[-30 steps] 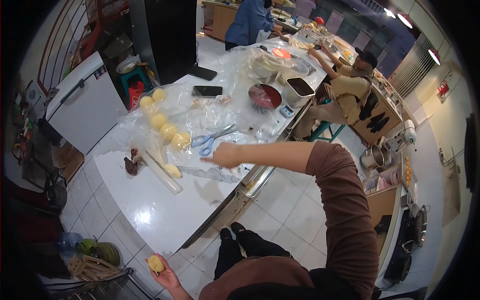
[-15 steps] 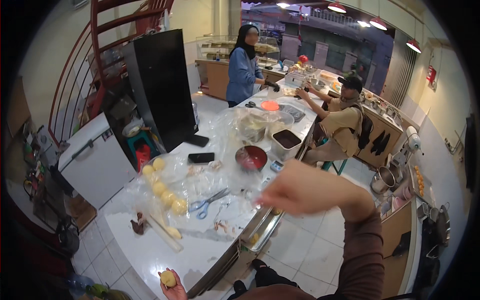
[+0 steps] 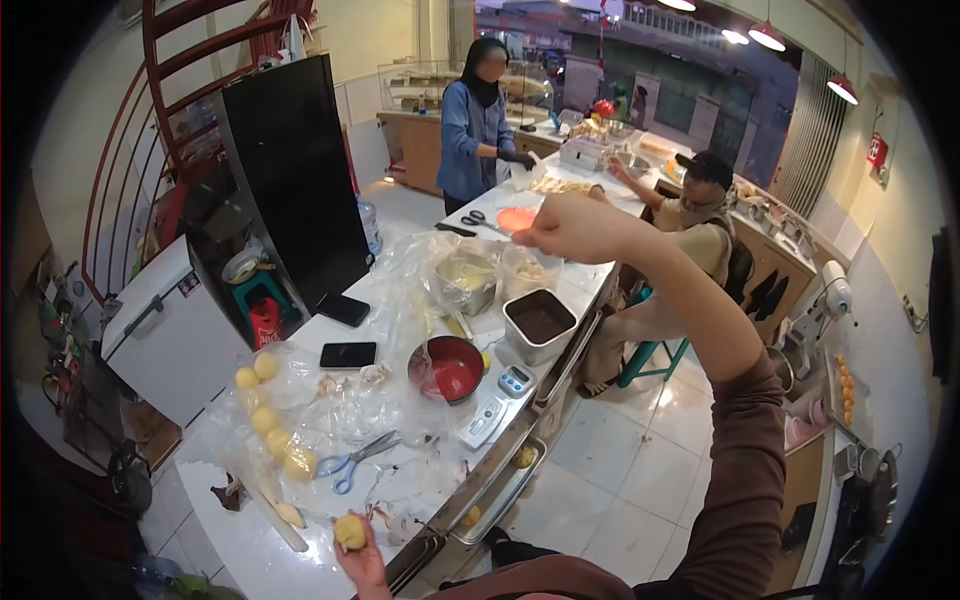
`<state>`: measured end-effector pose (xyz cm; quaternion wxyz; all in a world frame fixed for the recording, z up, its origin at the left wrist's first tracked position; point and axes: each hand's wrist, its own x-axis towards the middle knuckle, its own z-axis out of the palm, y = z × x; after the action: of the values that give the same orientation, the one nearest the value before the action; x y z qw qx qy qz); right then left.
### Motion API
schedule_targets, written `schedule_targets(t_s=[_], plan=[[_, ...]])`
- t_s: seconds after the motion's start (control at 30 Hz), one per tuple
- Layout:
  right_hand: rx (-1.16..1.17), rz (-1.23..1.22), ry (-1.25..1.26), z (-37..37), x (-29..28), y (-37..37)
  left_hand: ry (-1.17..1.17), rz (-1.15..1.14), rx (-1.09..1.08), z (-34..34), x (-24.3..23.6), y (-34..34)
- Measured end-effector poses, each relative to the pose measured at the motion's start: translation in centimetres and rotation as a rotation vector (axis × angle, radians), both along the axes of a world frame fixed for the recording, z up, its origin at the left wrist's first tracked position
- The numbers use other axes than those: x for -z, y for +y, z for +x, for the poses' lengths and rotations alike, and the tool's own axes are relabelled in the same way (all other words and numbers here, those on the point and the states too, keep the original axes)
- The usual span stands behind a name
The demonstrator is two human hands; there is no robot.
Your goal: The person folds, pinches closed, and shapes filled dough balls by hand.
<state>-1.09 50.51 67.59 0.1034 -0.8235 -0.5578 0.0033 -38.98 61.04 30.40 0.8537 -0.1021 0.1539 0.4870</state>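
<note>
My left hand [image 3: 366, 568], low in the view by the table's near edge, is closed round a yellow dough ball [image 3: 350, 532]. Stretched far out over the table, my right hand [image 3: 578, 229] has its fingers pressed together; whatever they may hold is hidden. Below it lie a clear plastic bowl [image 3: 530, 268] with pale contents and a square metal tin [image 3: 541, 319] of dark brown filling. A row of yellow dough balls [image 3: 264, 420] rests on clear plastic at the left, beside blue-handled scissors [image 3: 345, 468]. A rolling pin [image 3: 279, 520] sits nearer me.
On the white table [image 3: 230, 545] stand a red-lined bowl [image 3: 448, 372], a kitchen scale [image 3: 492, 420] and two phones [image 3: 348, 355]. A metal tray [image 3: 505, 485] with dough balls juts out below the edge. Two co-workers [image 3: 475, 130] are at the far end, one seated.
My right hand has moved away from me, up toward the clear bowl. My left hand still holds the dough ball. The whole view has shifted, and the table appears further left.
</note>
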Motion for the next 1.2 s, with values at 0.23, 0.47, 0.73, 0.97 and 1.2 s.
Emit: schedule_targets(t_s=[0.23, 0.47, 0.73, 0.97, 1.2], plan=[[-0.538, 0.158, 0.477, -4.0, 16.7, 0.8, 0.148, 0.174, 0.243, 6.8, -1.1, -2.7], [-0.274, 0.11, 0.545, -15.0, 28.3, -1.8, 0.028, 0.285, 0.588, 10.2, -0.5, -5.9], [-0.114, 0.37, 0.524, -25.7, 33.1, -2.4, 0.116, 0.31, 0.692, 1.5, 0.7, -4.7], [-0.076, 0.443, 0.656, -39.5, 33.3, 0.1, 0.157, 0.37, 0.741, -12.3, 1.6, -1.9], [-0.381, 0.468, 0.546, -45.9, 32.0, 2.4, 0.098, 0.333, 0.9, -22.1, -1.0, 0.5]])
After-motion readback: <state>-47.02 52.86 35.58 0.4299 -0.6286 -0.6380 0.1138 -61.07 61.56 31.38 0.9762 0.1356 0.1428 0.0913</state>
